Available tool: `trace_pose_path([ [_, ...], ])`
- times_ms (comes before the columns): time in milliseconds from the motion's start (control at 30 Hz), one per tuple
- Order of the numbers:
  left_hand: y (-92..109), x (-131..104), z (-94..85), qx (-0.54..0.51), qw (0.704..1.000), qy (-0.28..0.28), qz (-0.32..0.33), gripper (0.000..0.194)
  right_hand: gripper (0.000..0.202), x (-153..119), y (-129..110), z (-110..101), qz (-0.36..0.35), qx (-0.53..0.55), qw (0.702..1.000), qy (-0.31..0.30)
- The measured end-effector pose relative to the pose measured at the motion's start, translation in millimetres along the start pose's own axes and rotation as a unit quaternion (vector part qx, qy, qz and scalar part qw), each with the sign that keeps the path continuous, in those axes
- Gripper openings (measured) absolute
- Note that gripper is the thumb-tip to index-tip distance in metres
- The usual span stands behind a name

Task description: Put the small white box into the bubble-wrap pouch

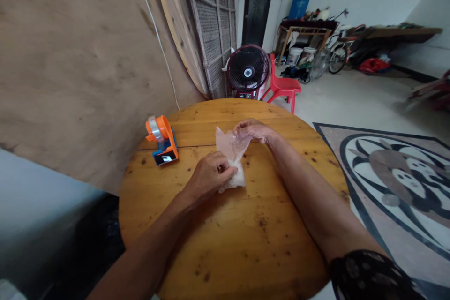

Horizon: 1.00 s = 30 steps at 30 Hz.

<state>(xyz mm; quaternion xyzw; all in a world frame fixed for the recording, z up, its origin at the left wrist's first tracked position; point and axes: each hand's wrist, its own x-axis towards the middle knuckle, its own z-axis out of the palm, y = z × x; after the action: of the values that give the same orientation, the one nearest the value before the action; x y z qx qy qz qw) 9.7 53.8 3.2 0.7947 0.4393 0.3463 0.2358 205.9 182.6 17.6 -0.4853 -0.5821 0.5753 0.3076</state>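
Black patterned fabric, a sleeve [371, 272] on the right arm, lies nearest, at four o'clock from the middle of the round wooden desk [277, 234]; twelve is straight ahead of the wearer. The left hand [210, 171] comes in from seven o'clock, its grip closed between thumb and curled fingers on the side of a translucent plastic bag [228, 146]. The bag is a little toward twelve from the desk's middle, with its bunched, whitish lower end [239, 177] low against the wood; what is inside cannot be told. Just beyond, the right hand [253, 130] reaches in from four o'clock, its grip pinching the loose film at the bag's upper right.

The film looks thin, so this handling probably wants a steady left grip without squeezing the lower end, while the right fingertips spread the film gently and evenly; a sharp tug at one corner could tear it. Leaving the lower end on the wood should spare the left hand its weight.

An orange-and-blue tape dispenser [173, 142] stands at ten o'clock, well apart from both hands. Past the desk are a fan [248, 72] at twelve, a red plastic chair [285, 85] at one, and farther back a bicycle [339, 56].
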Motion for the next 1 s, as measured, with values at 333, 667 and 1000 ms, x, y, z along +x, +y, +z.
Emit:
trace_pose_path([
  [333,1.4,0.5,-0.9,0.008,1.0,-0.001,0.002,0.029,0.01,-0.2,-1.4,6.6,0.022,0.071,0.997,0.027],
  [667,0.2,1.3,-1.1,0.007,1.0,0.005,0.01,0.03,0.012,4.6,-4.7,14.4,0.078,0.164,0.983,0.021],
  [1000,-1.6,1.6,0.4,0.018,1.0,0.009,0.024,0.03,0.017,1.7,-12.0,18.5,0.023,0.146,0.986,0.079],
])
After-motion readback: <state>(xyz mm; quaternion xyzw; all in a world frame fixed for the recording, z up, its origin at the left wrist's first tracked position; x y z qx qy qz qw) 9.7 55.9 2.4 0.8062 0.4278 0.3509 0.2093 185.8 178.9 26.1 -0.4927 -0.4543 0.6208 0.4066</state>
